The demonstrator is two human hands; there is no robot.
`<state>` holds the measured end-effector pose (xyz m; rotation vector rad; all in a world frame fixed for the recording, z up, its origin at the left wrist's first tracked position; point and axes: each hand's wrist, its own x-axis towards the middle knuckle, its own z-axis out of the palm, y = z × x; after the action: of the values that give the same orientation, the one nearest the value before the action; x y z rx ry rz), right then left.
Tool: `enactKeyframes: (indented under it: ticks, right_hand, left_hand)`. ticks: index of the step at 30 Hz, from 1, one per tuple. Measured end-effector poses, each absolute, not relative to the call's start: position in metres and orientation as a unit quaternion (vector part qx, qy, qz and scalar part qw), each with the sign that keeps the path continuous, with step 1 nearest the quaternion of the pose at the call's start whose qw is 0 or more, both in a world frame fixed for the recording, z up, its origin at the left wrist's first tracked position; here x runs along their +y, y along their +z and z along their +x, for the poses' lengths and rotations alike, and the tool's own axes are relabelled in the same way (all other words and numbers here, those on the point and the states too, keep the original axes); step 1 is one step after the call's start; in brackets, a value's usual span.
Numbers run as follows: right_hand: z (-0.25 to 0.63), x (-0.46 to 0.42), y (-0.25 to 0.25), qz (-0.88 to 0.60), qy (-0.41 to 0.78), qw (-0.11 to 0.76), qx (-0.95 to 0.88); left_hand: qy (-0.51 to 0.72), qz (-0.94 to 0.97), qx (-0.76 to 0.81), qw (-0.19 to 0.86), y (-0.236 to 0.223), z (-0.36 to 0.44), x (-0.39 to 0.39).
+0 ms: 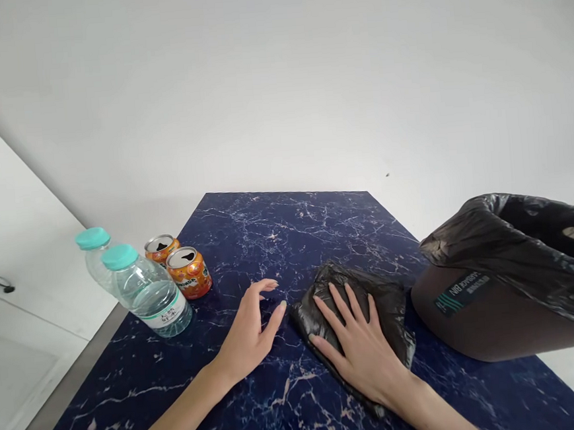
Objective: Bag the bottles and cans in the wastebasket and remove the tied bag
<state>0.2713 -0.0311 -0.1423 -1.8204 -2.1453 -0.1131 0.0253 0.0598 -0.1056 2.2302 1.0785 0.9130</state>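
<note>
My right hand (359, 342) lies flat with spread fingers on a black plastic garbage bag (393, 306). The bag is bunched and flattened on the dark blue marbled table (278, 232). Left of the bag, my left hand (253, 320) hovers over or rests on the table, fingers curved and thumb apart, with nothing in it. Farther left stand an orange soda can (190, 275) and, behind it, a second orange can (157, 246), both with opened tops.
Two clear bottles with turquoise caps, the front bottle (148, 292) and the rear bottle (94, 256), stand near the table's left edge. A brown garbage bin (494, 318) lined with black plastic stands at the right. Behind is a white wall (276, 83); a white cabinet (17, 263) is on the left.
</note>
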Motion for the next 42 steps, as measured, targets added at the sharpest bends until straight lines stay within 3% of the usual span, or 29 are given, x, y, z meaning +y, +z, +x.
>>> enactKeyframes:
  ticks: [18, 25, 29, 42]
  right_hand:
    - [0.348, 0.113, -0.14, -0.793, 0.065, 0.087, -0.6]
    - [0.336, 0.099, -0.13, -0.809, 0.015, 0.085, -0.582]
    - [0.324, 0.079, -0.141, -0.812, 0.061, 0.049, -0.578]
    - [0.371, 0.127, -0.146, -0.881, 0.068, 0.11, -0.456]
  left_hand:
    - [0.285, 0.829, 0.398, 0.27, -0.107, 0.025, 0.056]
    - [0.281, 0.835, 0.393, 0.265, -0.11, 0.024, 0.055]
    - [0.295, 0.84, 0.382, 0.248, -0.111, 0.024, 0.053]
    - [0.293, 0.849, 0.374, 0.231, -0.113, 0.024, 0.054]
